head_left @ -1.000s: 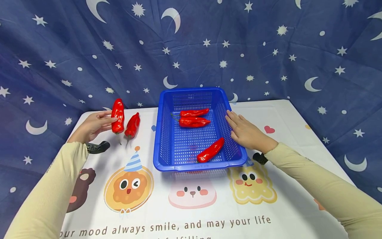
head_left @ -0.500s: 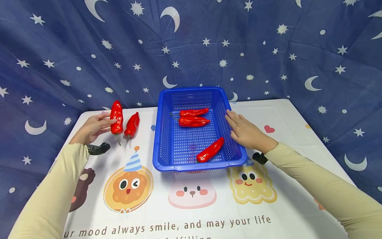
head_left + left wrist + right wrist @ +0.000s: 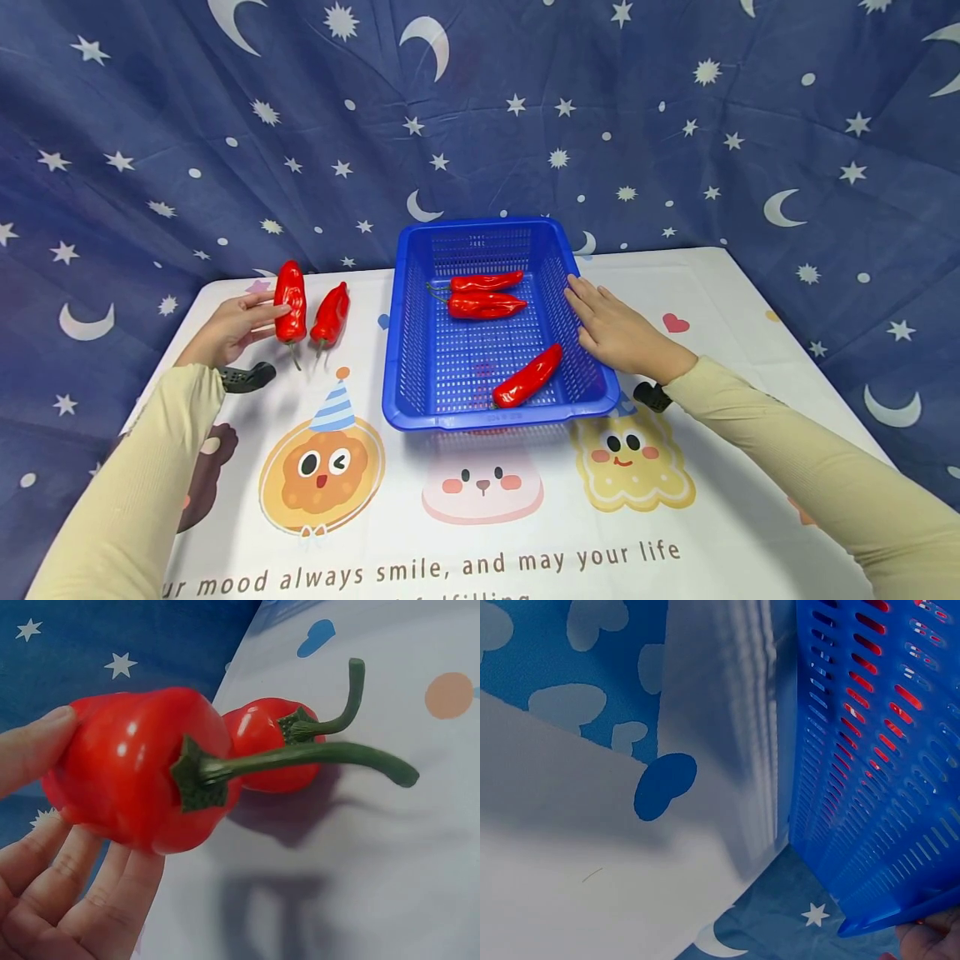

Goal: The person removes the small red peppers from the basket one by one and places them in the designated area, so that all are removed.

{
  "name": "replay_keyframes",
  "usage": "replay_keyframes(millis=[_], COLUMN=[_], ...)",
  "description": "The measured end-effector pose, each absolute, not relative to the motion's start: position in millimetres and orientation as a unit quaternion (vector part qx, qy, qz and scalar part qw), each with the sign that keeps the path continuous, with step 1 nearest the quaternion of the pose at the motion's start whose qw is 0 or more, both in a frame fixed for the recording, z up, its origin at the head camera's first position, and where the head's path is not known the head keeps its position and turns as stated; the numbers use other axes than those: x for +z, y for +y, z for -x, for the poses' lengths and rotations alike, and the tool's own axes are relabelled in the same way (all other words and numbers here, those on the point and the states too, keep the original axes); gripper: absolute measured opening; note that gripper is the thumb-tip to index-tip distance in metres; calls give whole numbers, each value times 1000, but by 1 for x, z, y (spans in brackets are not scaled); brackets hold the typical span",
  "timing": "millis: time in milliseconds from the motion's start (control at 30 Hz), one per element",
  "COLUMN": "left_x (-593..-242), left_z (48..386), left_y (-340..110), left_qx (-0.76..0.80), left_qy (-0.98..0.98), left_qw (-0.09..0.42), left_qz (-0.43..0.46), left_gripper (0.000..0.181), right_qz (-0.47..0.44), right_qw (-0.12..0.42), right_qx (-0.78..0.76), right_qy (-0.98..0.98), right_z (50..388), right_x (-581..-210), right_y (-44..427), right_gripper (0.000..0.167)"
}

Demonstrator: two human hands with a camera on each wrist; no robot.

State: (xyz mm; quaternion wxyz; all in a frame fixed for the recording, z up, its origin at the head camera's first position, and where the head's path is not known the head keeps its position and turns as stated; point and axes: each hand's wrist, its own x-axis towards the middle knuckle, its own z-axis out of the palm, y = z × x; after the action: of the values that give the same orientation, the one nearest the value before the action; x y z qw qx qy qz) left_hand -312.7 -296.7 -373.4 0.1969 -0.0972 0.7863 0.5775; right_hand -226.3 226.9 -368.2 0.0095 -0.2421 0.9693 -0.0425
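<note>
My left hand [image 3: 225,332] holds a red pepper [image 3: 290,302] between thumb and fingers, raised off the table with its green stem pointing down toward me. In the left wrist view the held pepper [image 3: 127,769] partly covers a second red pepper [image 3: 274,776], which lies on the table just to its right. A blue perforated plastic basket [image 3: 495,418] stands mid-table. Inside are two red peppers side by side toward the back [image 3: 487,306] and another red pepper [image 3: 527,377] near the front right. My right hand [image 3: 622,333] rests its extended fingers against the basket's right rim.
A white tablecloth [image 3: 720,467] with cartoon prints and lettering covers the table. Behind its far edge hangs a dark blue curtain [image 3: 495,108] with moons and stars. A black wrist mount [image 3: 247,377] sits at the left wrist.
The left hand has lowered slightly with the held pepper, and the view has shifted a little. The right hand and the basket stay in place.
</note>
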Motion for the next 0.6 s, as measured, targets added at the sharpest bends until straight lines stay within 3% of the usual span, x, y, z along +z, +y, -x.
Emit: replay_keyframes(millis=[600], left_x=[-377], left_z=[312], left_y=[-297], left_qx=[551], left_qy=[800], left_qw=[211], left_qz=[104], left_gripper=[87], right_qz=[239], right_qw=[13], right_qx=[-42], right_qy=[970], right_z=[226], right_x=[-367], right_y=[226], right_gripper=[61])
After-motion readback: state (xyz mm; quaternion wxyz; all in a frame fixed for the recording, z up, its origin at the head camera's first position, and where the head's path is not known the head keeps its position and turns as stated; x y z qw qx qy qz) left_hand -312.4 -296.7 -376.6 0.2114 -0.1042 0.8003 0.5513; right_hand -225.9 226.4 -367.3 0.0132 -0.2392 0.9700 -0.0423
